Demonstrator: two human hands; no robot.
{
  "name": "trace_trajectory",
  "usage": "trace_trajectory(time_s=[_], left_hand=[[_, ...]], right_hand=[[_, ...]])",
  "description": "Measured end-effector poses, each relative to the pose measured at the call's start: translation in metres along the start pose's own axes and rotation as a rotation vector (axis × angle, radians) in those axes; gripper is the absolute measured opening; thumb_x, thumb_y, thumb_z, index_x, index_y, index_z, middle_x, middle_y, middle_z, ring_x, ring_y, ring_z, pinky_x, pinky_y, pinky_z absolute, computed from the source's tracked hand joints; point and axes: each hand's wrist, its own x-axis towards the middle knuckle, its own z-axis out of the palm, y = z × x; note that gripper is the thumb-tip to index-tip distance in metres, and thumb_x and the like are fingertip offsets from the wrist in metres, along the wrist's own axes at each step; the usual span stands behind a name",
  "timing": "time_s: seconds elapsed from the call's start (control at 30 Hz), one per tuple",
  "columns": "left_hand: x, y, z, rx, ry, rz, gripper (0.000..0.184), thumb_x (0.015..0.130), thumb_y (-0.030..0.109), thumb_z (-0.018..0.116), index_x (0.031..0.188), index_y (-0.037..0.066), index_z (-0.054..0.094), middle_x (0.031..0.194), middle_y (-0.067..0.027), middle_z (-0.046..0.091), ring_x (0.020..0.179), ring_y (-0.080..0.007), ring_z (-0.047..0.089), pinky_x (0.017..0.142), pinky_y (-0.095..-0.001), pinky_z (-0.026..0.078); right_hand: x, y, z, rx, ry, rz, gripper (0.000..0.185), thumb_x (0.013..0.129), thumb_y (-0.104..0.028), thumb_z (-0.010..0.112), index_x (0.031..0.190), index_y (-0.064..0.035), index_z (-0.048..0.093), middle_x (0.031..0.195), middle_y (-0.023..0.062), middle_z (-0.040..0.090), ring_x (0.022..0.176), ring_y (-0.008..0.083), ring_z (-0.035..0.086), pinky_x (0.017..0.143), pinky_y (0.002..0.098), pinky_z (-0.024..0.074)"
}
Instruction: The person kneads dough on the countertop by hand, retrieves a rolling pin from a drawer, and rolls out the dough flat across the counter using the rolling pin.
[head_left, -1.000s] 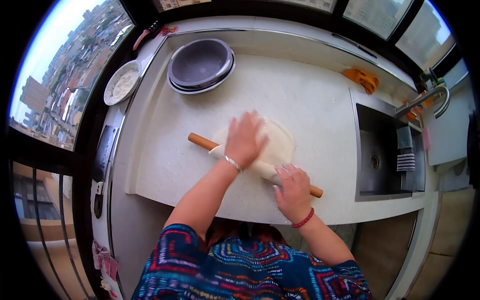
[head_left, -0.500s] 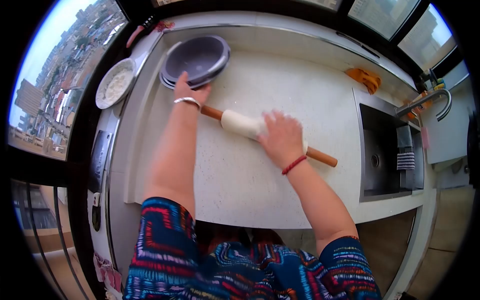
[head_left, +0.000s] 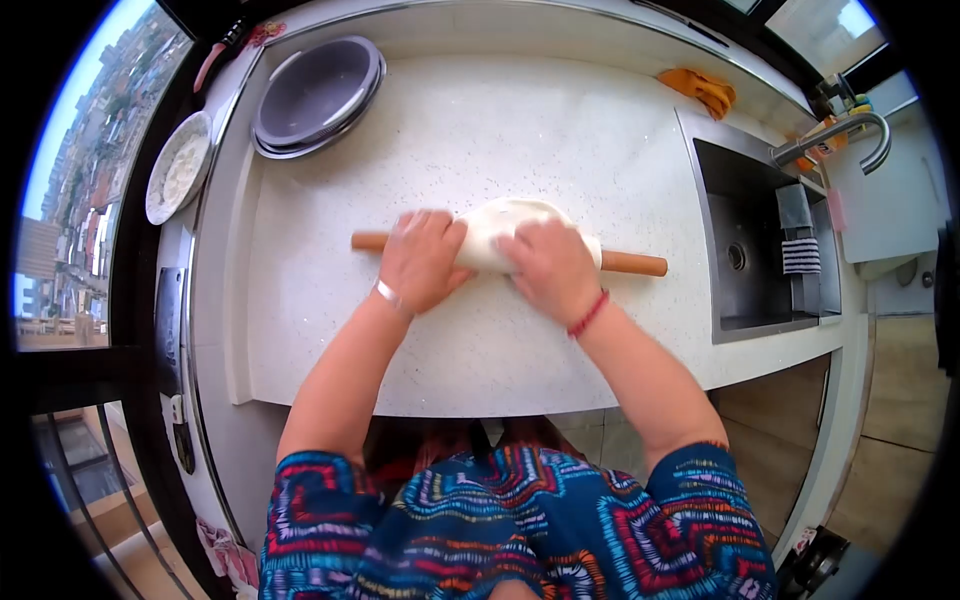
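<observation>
Dough: wrapped round a rolling pin [head_left: 635, 263] on the counter [head_left: 450, 370]
Hands: 2, curled over dough [head_left: 515, 212], pressed down
Bowls: stacked near a flour dish [head_left: 181, 172]

We find the left hand [head_left: 425, 262] and right hand [head_left: 555, 270] blurred at the fingers, so we cannot tell exactly where each fingertip meets the dough [head_left: 515, 214]. We see the pin [head_left: 635, 263] only near its ends; dough and hands hide its middle. The grey bowl [head_left: 320, 88] covers most of what it is stacked on, and we cannot count the layers. The small items [head_left: 840, 98] behind the tap [head_left: 840, 128] are too tiny for us to name. Our view's lower edge cuts off the shirt [head_left: 480, 530], and its dark rim crops the window [head_left: 85, 190].
</observation>
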Motion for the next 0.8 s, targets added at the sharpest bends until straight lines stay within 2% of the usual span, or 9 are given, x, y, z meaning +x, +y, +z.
trace_trajectory(time_s=[0.2,0.27,0.33,0.37,0.47,0.6,0.67,0.73,0.8], left_hand=[[-0.062,0.041,0.024,0.101,0.33,-0.017,0.027,0.074,0.014,0.064,0.1,0.007,0.061,0.096,-0.0085,0.053,0.094,-0.0275,0.052,0.084,-0.0427,0.041],[0.002,-0.005,0.03,0.161,0.158,-0.049,0.013,0.078,0.016,0.058,0.086,0.005,0.06,0.086,-0.0111,0.056,0.09,-0.0309,0.054,0.08,-0.0452,0.042],[0.073,-0.045,0.018,-0.348,0.45,-0.486,0.022,0.086,0.021,0.052,0.081,0.0,0.056,0.087,-0.0172,0.06,0.089,-0.0364,0.055,0.077,-0.0485,0.042],[0.092,-0.063,-0.006,-0.444,0.167,-0.729,0.031,0.089,0.031,0.051,0.094,0.001,0.059,0.098,-0.0169,0.061,0.095,-0.0372,0.055,0.081,-0.0479,0.042],[0.073,-0.086,0.037,-0.207,0.536,-0.293,0.043,0.089,0.04,0.051,0.111,0.003,0.057,0.104,-0.0152,0.06,0.098,-0.0356,0.055,0.089,-0.0473,0.04],[0.074,-0.07,0.016,0.172,0.114,-0.312,0.052,0.089,0.045,0.049,0.119,0.004,0.055,0.116,-0.0151,0.059,0.109,-0.0329,0.053,0.094,-0.0444,0.037],[0.098,-0.071,0.005,0.191,0.083,-0.361,0.052,0.09,0.049,0.046,0.117,0.005,0.055,0.112,-0.0159,0.062,0.104,-0.0335,0.057,0.089,-0.0441,0.041],[0.107,-0.066,-0.003,0.143,-0.267,-0.554,0.053,0.09,0.053,0.043,0.116,0.009,0.056,0.102,-0.0168,0.065,0.095,-0.0336,0.06,0.082,-0.0443,0.045],[0.078,-0.053,-0.001,0.143,-0.238,-0.517,0.053,0.09,0.056,0.042,0.111,0.009,0.056,0.093,-0.0154,0.067,0.089,-0.0329,0.062,0.075,-0.0436,0.046]], right_hand=[[-0.07,-0.024,0.002,0.06,0.199,0.013,0.027,0.077,-0.007,0.062,0.104,-0.0126,0.063,0.086,0.0052,0.055,0.078,0.0233,0.052,0.071,0.0373,0.0426],[-0.009,0.011,0.002,-0.127,-0.27,0.339,0.018,0.083,-0.013,0.059,0.101,-0.0106,0.062,0.085,0.0085,0.055,0.082,0.0238,0.054,0.072,0.038,0.0438],[0.031,0.086,0.018,0.16,0.352,0.366,0.031,0.086,-0.023,0.057,0.111,-0.0037,0.06,0.106,0.0157,0.06,0.099,0.0322,0.055,0.086,0.0424,0.0451],[0.044,0.107,0.006,0.244,0.391,0.555,0.04,0.084,-0.029,0.06,0.116,-0.0036,0.059,0.112,0.0158,0.06,0.105,0.032,0.054,0.09,0.0411,0.0444],[0.023,0.114,-0.017,0.142,0.219,0.41,0.044,0.083,-0.03,0.061,0.118,-0.004,0.058,0.114,0.0167,0.059,0.106,0.0318,0.054,0.09,0.0412,0.0438],[0.02,0.114,-0.008,-0.145,-0.122,0.467,0.052,0.086,-0.038,0.054,0.127,-0.0064,0.052,0.112,0.0128,0.059,0.101,0.0291,0.057,0.09,0.0409,0.0425],[0.04,0.123,-0.004,-0.212,-0.037,0.501,0.053,0.089,-0.042,0.049,0.131,-0.0096,0.049,0.111,0.0116,0.059,0.099,0.0286,0.058,0.091,0.0408,0.0415],[0.056,0.116,-0.021,-0.101,-0.183,0.725,0.053,0.09,-0.043,0.048,0.133,-0.0122,0.047,0.111,0.0124,0.058,0.098,0.0289,0.059,0.087,0.0406,0.0442],[0.043,0.103,-0.029,-0.081,-0.309,0.766,0.053,0.09,-0.041,0.051,0.135,-0.0144,0.044,0.11,0.0139,0.058,0.095,0.0293,0.06,0.082,0.0401,0.0472]])
